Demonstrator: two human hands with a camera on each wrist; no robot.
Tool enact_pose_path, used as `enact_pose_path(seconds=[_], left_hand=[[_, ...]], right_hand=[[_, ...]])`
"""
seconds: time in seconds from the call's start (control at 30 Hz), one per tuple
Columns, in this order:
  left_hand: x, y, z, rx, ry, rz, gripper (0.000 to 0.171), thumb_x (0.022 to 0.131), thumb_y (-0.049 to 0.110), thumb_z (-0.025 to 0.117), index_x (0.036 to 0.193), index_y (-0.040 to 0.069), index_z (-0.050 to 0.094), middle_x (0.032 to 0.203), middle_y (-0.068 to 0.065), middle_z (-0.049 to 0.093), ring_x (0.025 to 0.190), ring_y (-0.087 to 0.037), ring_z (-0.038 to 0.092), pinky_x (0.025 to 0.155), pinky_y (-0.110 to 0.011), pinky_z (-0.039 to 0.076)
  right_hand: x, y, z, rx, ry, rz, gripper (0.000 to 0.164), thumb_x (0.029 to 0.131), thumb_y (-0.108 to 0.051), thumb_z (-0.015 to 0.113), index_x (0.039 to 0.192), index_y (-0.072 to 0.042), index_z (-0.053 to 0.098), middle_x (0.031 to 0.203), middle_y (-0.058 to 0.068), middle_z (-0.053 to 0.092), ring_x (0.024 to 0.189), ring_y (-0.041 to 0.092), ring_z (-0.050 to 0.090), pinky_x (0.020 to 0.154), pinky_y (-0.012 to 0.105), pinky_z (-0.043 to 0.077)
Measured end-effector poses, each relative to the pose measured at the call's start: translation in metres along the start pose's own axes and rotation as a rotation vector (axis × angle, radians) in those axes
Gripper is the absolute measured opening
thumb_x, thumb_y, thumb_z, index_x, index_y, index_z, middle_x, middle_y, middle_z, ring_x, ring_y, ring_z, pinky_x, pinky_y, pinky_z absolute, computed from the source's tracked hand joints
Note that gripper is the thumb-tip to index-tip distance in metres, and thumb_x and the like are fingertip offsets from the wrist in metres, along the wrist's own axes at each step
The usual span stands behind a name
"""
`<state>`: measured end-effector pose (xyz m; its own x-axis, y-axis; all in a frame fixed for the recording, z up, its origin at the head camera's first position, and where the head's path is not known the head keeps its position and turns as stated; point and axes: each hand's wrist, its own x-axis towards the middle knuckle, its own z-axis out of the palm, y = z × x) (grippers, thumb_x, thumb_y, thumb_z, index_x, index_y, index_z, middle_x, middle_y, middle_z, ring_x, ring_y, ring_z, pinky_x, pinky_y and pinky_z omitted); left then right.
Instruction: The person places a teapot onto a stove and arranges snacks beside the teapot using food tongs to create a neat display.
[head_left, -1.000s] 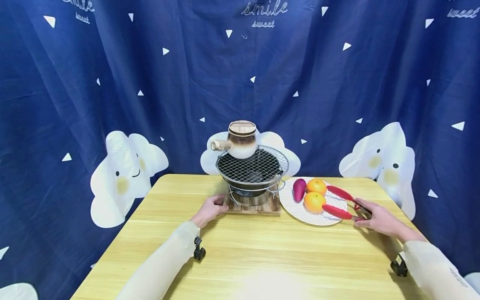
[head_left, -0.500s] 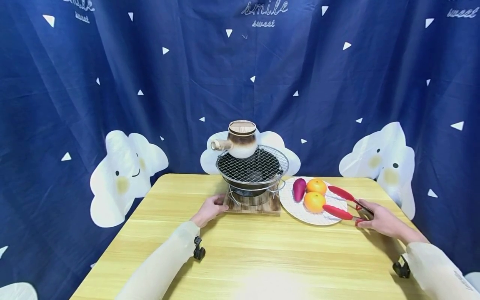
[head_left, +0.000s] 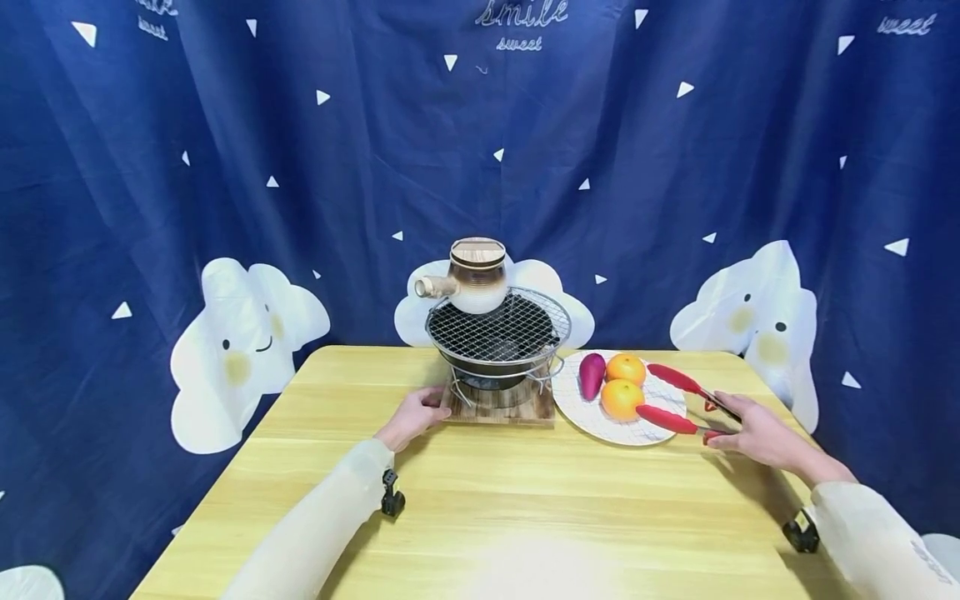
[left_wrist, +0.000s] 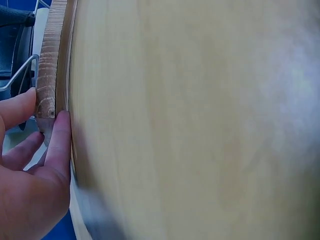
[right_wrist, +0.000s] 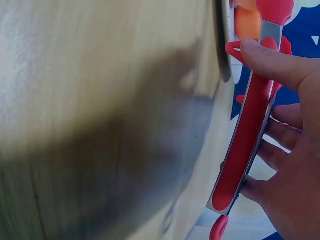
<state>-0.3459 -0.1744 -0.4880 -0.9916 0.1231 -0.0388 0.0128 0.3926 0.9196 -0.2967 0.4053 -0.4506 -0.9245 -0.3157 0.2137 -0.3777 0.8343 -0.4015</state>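
A small grill with a round wire mesh top stands on a square wooden board. On the mesh sits a brown-and-cream side-handled pot with a wooden lid. My left hand pinches the board's near left corner; the left wrist view has the thumb on one face and a finger along the other. My right hand holds red-tipped tongs, their arms spread. The tips reach over a white plate, close to two oranges; whether they touch is unclear.
A purple eggplant-like item lies on the plate, left of the oranges. The plate stands right beside the board. A blue curtain hangs behind the wooden table.
The head view has turned slightly, so everything sits a little farther left. The right hand drew the tongs a tiny bit to the right. The left hand has kept its hold on the board.
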Motion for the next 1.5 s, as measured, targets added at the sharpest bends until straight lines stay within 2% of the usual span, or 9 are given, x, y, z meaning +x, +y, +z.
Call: enact_pose_path(seconds=[0.1,0.27,0.47,0.7,0.97,1.5], left_hand=[[0.001,-0.001,-0.001,-0.012,0.009,-0.025,0.063,0.091,0.011,0.069,0.148,0.002,0.046,0.128,-0.024,0.061,0.098,-0.027,0.067,0.077,-0.031,0.056],[0.001,-0.001,-0.001,0.005,0.026,-0.027,0.063,0.09,0.01,0.07,0.148,0.002,0.047,0.127,-0.024,0.061,0.096,-0.027,0.066,0.075,-0.033,0.056],[-0.003,-0.003,0.001,-0.024,0.016,-0.019,0.061,0.09,0.007,0.07,0.146,-0.001,0.048,0.125,-0.025,0.061,0.098,-0.026,0.065,0.084,-0.037,0.059],[-0.001,-0.007,0.0,-0.055,0.007,-0.018,0.061,0.091,0.006,0.069,0.147,-0.001,0.047,0.123,-0.025,0.061,0.098,-0.026,0.066,0.086,-0.039,0.059],[-0.003,-0.001,0.001,-0.06,0.012,-0.016,0.061,0.091,0.004,0.069,0.147,-0.002,0.046,0.125,-0.027,0.06,0.1,-0.029,0.066,0.089,-0.042,0.059],[-0.003,0.003,0.001,-0.045,0.001,-0.006,0.06,0.09,0.008,0.071,0.146,0.0,0.049,0.124,-0.025,0.063,0.097,-0.027,0.066,0.083,-0.041,0.059]], right_hand=[[0.003,-0.003,-0.003,-0.01,0.008,-0.003,0.097,0.075,-0.033,0.088,0.143,0.017,0.041,0.133,0.04,0.051,0.122,0.055,0.049,0.096,0.063,0.04],[0.007,-0.007,-0.004,-0.023,-0.004,0.006,0.101,0.073,-0.036,0.089,0.143,0.018,0.04,0.132,0.039,0.051,0.119,0.056,0.051,0.096,0.065,0.042],[0.006,-0.013,-0.004,-0.057,-0.013,-0.005,0.103,0.071,-0.039,0.09,0.141,0.019,0.042,0.129,0.038,0.051,0.113,0.053,0.056,0.096,0.065,0.045],[0.007,-0.022,-0.007,-0.08,0.012,-0.046,0.098,0.072,-0.037,0.09,0.139,0.018,0.046,0.124,0.03,0.057,0.108,0.045,0.06,0.092,0.06,0.048],[0.012,-0.027,-0.007,-0.127,0.018,-0.066,0.092,0.072,-0.036,0.09,0.137,0.015,0.051,0.116,0.019,0.062,0.096,0.031,0.062,0.085,0.051,0.052],[0.018,-0.04,-0.007,-0.145,-0.007,-0.051,0.086,0.074,-0.03,0.09,0.137,0.015,0.051,0.116,0.021,0.063,0.099,0.034,0.062,0.089,0.057,0.052]])
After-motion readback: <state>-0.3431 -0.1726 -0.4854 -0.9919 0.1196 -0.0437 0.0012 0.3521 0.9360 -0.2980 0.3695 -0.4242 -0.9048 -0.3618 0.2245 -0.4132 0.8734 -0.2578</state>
